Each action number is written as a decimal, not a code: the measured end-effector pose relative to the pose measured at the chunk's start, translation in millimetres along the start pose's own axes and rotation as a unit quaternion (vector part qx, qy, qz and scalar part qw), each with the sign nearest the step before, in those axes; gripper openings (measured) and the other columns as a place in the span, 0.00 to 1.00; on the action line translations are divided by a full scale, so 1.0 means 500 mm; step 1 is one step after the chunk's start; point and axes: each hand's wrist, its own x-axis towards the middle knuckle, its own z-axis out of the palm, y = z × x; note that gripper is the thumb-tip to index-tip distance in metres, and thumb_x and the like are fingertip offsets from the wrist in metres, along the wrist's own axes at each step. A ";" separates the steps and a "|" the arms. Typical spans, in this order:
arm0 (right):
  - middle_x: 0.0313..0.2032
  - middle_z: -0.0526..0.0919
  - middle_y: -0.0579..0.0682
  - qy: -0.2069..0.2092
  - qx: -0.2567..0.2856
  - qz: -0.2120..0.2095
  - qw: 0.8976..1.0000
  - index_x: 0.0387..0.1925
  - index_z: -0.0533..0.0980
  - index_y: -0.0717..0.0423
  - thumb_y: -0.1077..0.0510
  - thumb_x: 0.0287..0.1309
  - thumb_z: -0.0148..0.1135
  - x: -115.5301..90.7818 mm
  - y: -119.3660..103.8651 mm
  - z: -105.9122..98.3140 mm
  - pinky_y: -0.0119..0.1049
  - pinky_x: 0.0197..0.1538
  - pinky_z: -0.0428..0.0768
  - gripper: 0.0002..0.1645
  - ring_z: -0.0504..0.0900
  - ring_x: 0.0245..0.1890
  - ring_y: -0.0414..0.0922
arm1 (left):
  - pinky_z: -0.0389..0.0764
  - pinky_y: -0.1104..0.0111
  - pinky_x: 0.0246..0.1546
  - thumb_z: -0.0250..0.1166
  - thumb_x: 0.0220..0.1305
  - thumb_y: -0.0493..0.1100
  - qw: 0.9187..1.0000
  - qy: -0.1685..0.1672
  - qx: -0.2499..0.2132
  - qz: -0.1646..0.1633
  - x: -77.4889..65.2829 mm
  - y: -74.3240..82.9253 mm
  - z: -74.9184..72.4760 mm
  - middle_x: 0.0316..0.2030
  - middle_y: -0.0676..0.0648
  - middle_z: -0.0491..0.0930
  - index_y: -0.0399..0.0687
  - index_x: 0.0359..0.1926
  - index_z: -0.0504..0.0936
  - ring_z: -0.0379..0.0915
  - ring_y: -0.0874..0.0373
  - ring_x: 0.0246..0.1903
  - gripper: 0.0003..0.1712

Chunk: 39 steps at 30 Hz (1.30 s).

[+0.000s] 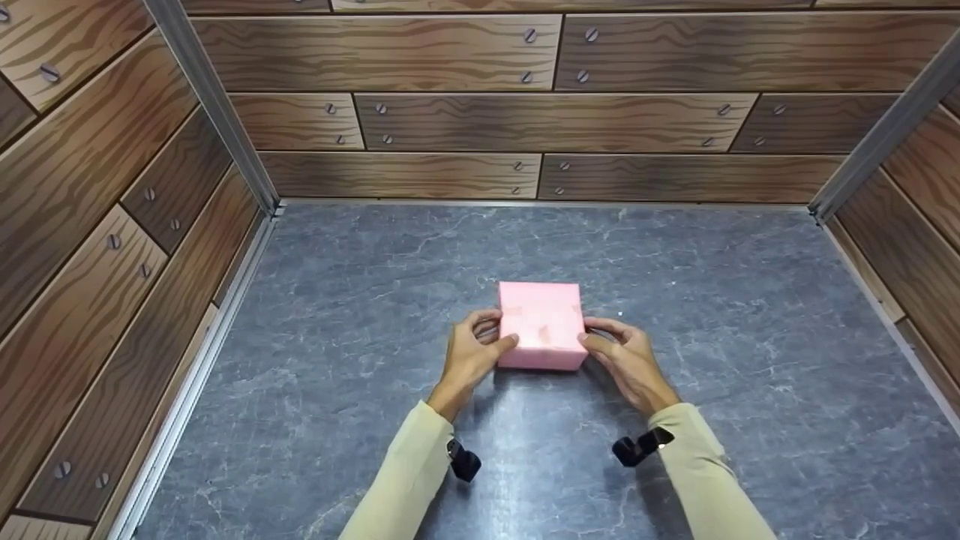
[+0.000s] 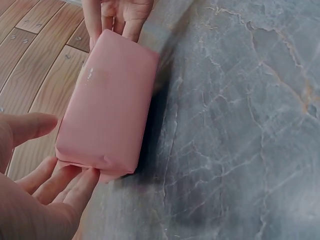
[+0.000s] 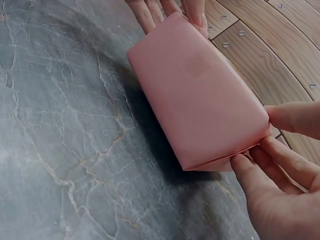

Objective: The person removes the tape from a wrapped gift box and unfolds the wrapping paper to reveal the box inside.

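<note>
A booth-like enclosure, its wider setting unclear: beyond the hands and to either side stand plank-patterned walls with printed-looking screws, framed by metal corner posts; beneath the hands spreads a grey marble-look surface.

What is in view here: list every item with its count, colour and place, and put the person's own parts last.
Box: 1, pink, near the centre of the head view
Marbled surface: 1, blue-grey with pale veins, beneath the box
Plank-patterned walls: 3, brown, at the back, left and right
Screw heads: many, grey, on the walls
Metal corner posts: 2, grey, at the back left and back right
Metal edge strips: 3, silver-grey, along the surface's left, back and right edges
Wrist devices: 2, black, one at each wrist
Sleeves: 2, pale yellow, one on each forearm
Left hand: 1, bare, holding the box's left side
Right hand: 1, bare, holding its right side
</note>
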 end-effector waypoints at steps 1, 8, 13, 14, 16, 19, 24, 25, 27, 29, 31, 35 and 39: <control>0.58 0.71 0.65 0.002 0.000 -0.001 1.000 0.62 0.68 0.80 0.73 0.59 0.64 0.000 0.001 0.000 0.32 0.56 0.81 0.30 0.82 0.48 0.43 | 0.80 0.61 0.57 0.73 0.54 0.33 1.000 -0.001 0.003 0.000 0.000 -0.001 0.001 0.54 0.37 0.82 0.34 0.57 0.79 0.79 0.45 0.55 0.27; 0.58 0.73 0.63 0.011 -0.011 0.001 1.000 0.61 0.69 0.78 0.74 0.59 0.63 0.003 0.009 -0.004 0.31 0.54 0.81 0.29 0.82 0.46 0.42 | 0.79 0.60 0.58 0.73 0.52 0.29 1.000 -0.005 0.024 -0.001 -0.001 -0.009 0.005 0.56 0.36 0.81 0.35 0.59 0.79 0.79 0.43 0.56 0.30; 0.57 0.73 0.63 0.015 -0.021 0.003 1.000 0.61 0.69 0.78 0.73 0.58 0.63 0.004 0.011 -0.006 0.30 0.52 0.82 0.28 0.82 0.45 0.42 | 0.80 0.59 0.58 0.74 0.52 0.28 1.000 -0.007 0.024 -0.004 -0.001 -0.011 0.006 0.56 0.35 0.80 0.35 0.59 0.79 0.79 0.42 0.56 0.30; 0.57 0.73 0.63 0.016 -0.022 0.004 1.000 0.61 0.69 0.78 0.73 0.58 0.63 0.004 0.011 -0.006 0.30 0.52 0.82 0.28 0.82 0.45 0.42 | 0.80 0.59 0.57 0.74 0.52 0.28 1.000 -0.007 0.025 -0.005 -0.001 -0.011 0.006 0.56 0.35 0.80 0.35 0.59 0.79 0.79 0.42 0.56 0.30; 0.57 0.73 0.64 0.016 -0.023 0.004 1.000 0.61 0.69 0.78 0.74 0.58 0.63 0.005 0.012 -0.006 0.30 0.52 0.82 0.29 0.82 0.45 0.42 | 0.80 0.59 0.57 0.74 0.53 0.28 1.000 -0.007 0.028 -0.006 -0.001 -0.011 0.006 0.56 0.35 0.80 0.36 0.59 0.79 0.79 0.42 0.55 0.30; 0.57 0.73 0.64 0.017 -0.027 0.004 0.999 0.61 0.69 0.78 0.73 0.58 0.63 0.004 0.012 -0.007 0.29 0.51 0.82 0.29 0.82 0.45 0.42 | 0.81 0.60 0.56 0.74 0.53 0.28 0.999 -0.009 0.034 -0.006 -0.002 -0.010 0.007 0.56 0.36 0.80 0.37 0.58 0.79 0.80 0.42 0.54 0.29; 0.56 0.74 0.63 0.020 -0.038 0.008 0.999 0.61 0.70 0.78 0.72 0.58 0.64 0.002 0.012 -0.008 0.28 0.49 0.82 0.29 0.81 0.43 0.41 | 0.81 0.60 0.56 0.73 0.56 0.28 0.999 -0.018 0.035 0.005 -0.003 -0.015 0.008 0.57 0.35 0.79 0.36 0.60 0.78 0.79 0.41 0.55 0.29; 0.56 0.75 0.63 0.021 -0.039 0.009 0.999 0.61 0.70 0.78 0.72 0.58 0.64 0.002 0.012 -0.007 0.28 0.48 0.81 0.29 0.81 0.43 0.41 | 0.81 0.60 0.56 0.72 0.56 0.27 0.999 -0.020 0.034 0.008 -0.003 -0.015 0.008 0.57 0.35 0.79 0.35 0.60 0.78 0.79 0.41 0.56 0.29; 0.55 0.75 0.62 0.024 -0.046 0.010 0.999 0.60 0.71 0.77 0.71 0.58 0.65 0.001 0.011 -0.007 0.27 0.48 0.81 0.29 0.81 0.43 0.40 | 0.80 0.60 0.57 0.71 0.57 0.27 0.999 -0.023 0.035 0.014 -0.004 -0.016 0.009 0.58 0.34 0.78 0.34 0.60 0.77 0.78 0.41 0.57 0.29; 0.55 0.76 0.61 0.029 -0.062 0.010 0.998 0.60 0.72 0.77 0.71 0.57 0.66 0.001 0.008 -0.007 0.27 0.47 0.81 0.29 0.81 0.44 0.40 | 0.79 0.60 0.58 0.70 0.58 0.27 0.999 -0.028 0.039 0.019 -0.005 -0.015 0.009 0.58 0.34 0.78 0.32 0.61 0.76 0.77 0.41 0.58 0.29; 0.56 0.77 0.61 0.037 -0.090 0.006 0.995 0.60 0.73 0.75 0.69 0.57 0.67 0.000 0.004 -0.007 0.26 0.49 0.81 0.29 0.81 0.45 0.39 | 0.79 0.60 0.58 0.70 0.59 0.28 0.998 -0.031 0.053 0.021 -0.007 -0.011 0.008 0.59 0.34 0.77 0.32 0.62 0.76 0.77 0.41 0.59 0.29; 0.58 0.78 0.64 0.053 -0.152 -0.005 0.987 0.60 0.74 0.73 0.66 0.57 0.70 -0.003 -0.010 -0.007 0.25 0.49 0.81 0.30 0.81 0.45 0.36 | 0.79 0.57 0.58 0.71 0.60 0.34 0.991 -0.031 0.126 0.021 -0.011 0.003 -0.001 0.62 0.35 0.76 0.38 0.63 0.77 0.76 0.41 0.60 0.29; 0.58 0.78 0.67 0.067 -0.199 -0.034 0.977 0.60 0.74 0.73 0.63 0.60 0.69 -0.006 -0.025 -0.003 0.25 0.46 0.81 0.29 0.82 0.45 0.39 | 0.79 0.51 0.57 0.72 0.62 0.41 0.974 -0.021 0.221 0.040 -0.013 0.022 -0.010 0.61 0.37 0.77 0.46 0.63 0.79 0.76 0.42 0.60 0.28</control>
